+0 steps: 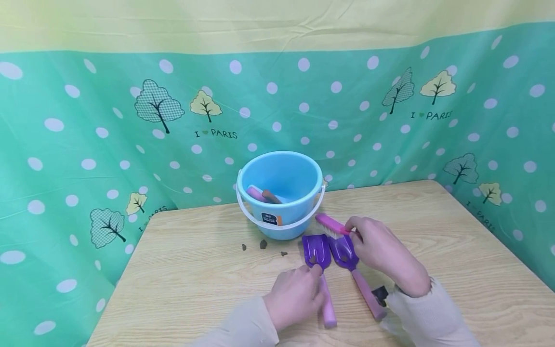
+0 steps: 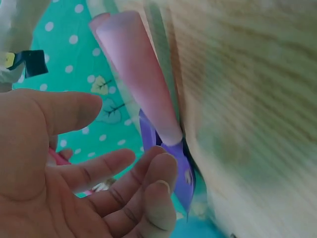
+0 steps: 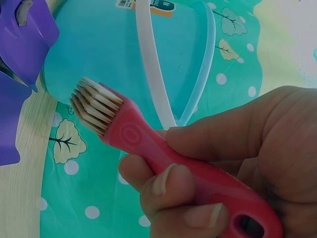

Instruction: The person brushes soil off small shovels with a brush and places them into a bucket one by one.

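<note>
My right hand grips the handle of a pink brush with pale, dark-streaked bristles. In the head view the brush is above the head of the right-hand purple shovel. My left hand is beside the pink handle of the other purple shovel; the left wrist view shows its fingers loosely bent, not closed round that handle. Both shovels lie on the table, heads toward the bucket, with a small dark bit in each. Several dark crumbs lie left of them.
A light blue bucket with a white handle stands behind the shovels. Inside it are a pink-ended thing and a brown-ended one. The wooden table meets a green dotted curtain at the back and sides.
</note>
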`<action>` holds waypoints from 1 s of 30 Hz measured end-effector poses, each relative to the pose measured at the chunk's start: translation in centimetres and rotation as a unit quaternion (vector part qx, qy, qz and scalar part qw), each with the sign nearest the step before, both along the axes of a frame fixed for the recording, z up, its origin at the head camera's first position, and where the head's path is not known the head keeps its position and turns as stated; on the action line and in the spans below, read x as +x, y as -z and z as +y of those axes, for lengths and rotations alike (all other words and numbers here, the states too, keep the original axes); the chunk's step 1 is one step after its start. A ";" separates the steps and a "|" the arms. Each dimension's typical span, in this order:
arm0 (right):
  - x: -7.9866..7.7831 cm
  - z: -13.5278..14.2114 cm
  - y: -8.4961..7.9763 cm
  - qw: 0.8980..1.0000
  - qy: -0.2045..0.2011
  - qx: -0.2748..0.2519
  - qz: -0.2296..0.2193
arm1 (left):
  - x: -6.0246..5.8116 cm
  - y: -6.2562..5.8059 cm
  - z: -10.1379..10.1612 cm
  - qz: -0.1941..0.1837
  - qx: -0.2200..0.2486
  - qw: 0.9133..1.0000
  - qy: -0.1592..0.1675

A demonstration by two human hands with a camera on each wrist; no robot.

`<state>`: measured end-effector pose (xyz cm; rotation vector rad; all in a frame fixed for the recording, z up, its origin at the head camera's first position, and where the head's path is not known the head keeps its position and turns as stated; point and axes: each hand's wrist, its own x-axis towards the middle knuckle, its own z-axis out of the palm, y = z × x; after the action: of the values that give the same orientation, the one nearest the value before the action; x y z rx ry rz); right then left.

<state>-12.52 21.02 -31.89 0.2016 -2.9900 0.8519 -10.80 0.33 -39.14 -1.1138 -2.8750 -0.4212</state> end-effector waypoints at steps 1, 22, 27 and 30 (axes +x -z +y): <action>0.0 0.0 0.0 1.000 -0.001 0.000 0.001 | 0.1 0.1 0.1 -0.002 -0.003 1.000 0.001; 0.0 -0.3 0.0 1.000 -0.007 0.004 0.005 | 1.0 1.2 1.9 -0.064 0.014 0.998 -0.024; 0.1 -0.3 -0.1 1.000 -0.005 0.003 0.000 | 1.1 1.5 2.2 -0.074 0.010 0.997 -0.033; 0.1 -0.4 -0.1 1.000 -0.004 0.002 -0.002 | 1.1 1.6 2.4 -0.077 0.012 0.996 -0.040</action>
<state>-12.39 20.64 -31.79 0.2118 -2.9965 0.8468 -9.69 2.76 -40.73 -0.9998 -3.0250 -0.5582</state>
